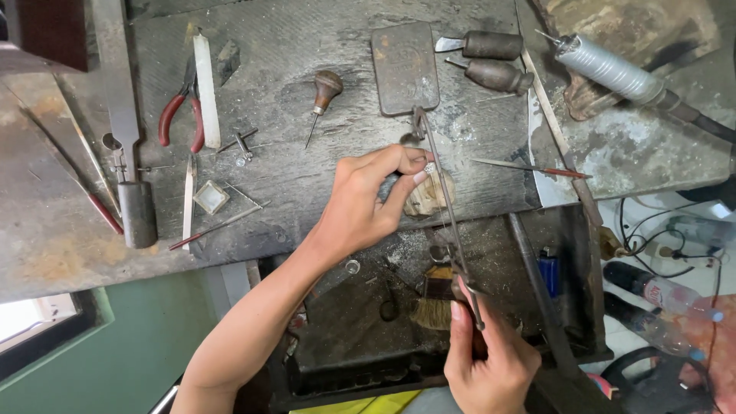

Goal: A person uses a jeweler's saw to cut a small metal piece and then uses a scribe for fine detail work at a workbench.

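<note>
My left hand (368, 199) pinches a small silver ring (430, 167) between thumb and fingers, pressing it against a worn wooden bench peg (431, 195) at the front edge of the workbench. My right hand (487, 356) grips the handle of a thin metal saw frame (445, 199), low over the open drawer. The frame runs upward past the ring, its far end near a flat dark metal block (405, 67).
On the scarred bench (291, 46) lie red-handled pliers (180, 115), a white stick (205, 88), a wooden-handled graver (323, 92), two wooden-handled tools (494, 61), a needle file (533, 167) and a rotary handpiece (613, 73). The drawer (360, 322) below holds a brush (433, 303).
</note>
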